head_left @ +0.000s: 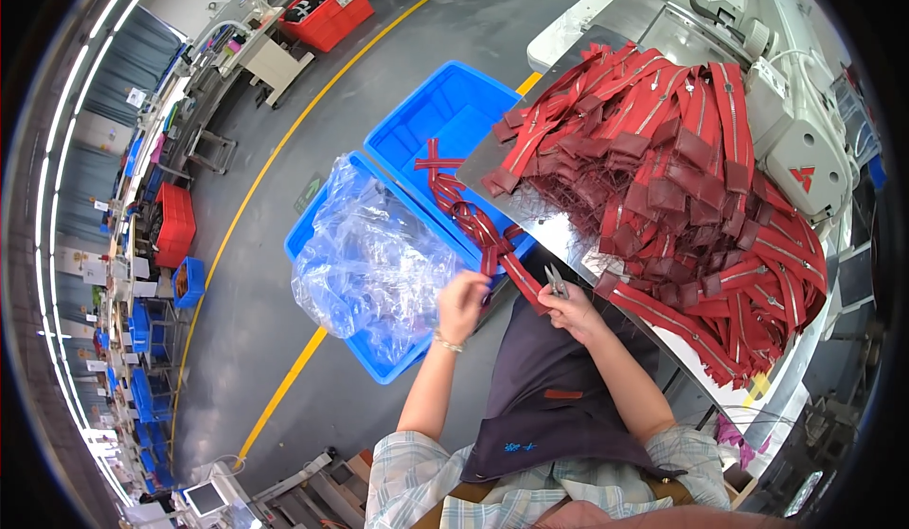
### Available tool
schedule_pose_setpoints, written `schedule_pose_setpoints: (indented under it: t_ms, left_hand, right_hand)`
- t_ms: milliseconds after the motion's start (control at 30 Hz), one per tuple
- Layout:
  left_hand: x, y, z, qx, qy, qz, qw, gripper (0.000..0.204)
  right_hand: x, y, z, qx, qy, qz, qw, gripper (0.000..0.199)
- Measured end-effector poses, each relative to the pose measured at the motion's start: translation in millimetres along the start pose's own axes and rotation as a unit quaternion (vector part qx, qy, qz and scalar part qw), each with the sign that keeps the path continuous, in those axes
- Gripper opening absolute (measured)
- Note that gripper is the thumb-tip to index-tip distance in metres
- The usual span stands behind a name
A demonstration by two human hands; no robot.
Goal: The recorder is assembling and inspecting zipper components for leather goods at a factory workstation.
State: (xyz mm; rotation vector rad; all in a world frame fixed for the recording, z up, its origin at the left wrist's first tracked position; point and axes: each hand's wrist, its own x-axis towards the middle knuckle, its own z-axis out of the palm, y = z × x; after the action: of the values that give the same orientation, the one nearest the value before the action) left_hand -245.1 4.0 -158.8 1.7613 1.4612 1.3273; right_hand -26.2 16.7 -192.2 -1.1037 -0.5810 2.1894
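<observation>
My right hand (574, 315) is closed around small metal thread snips (556, 280), blades pointing up and away. A red zipper (519, 276) reaches its fingertips, its other end running into the blue bin. To the left, my left hand (460, 305) is curled and slightly blurred, its fingers at the lower end of another red zipper strip. More red zippers (454, 193) hang tangled over the near wall of the blue bin (402, 131). On the metal worktop at right lies a big heap of red zippers (663, 150) with metal teeth, dark red end tabs and loose threads.
A second blue bin (383, 375), holding crumpled clear plastic (369, 254), stands at left. A white sewing machine (805, 141) stands behind the heap. Yellow lines cross the grey floor (246, 273). Red bins (327, 17) and benches line the far side.
</observation>
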Motion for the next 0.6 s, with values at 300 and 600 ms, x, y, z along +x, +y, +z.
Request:
schedule_pose_setpoints:
  t_ms: [300,600]
  left_hand:
    - [-21.3,29.3,19.9,0.169,-0.167,0.277,0.931,0.043]
    - [-19.0,67.9,2.0,0.04,-0.17,0.3,0.938,0.034]
  right_hand:
    - [-37.3,9.1,31.0,0.14,-0.072,0.068,0.985,0.009]
    - [-78.4,6.7,40.3,0.146,-0.193,0.072,0.968,0.013]
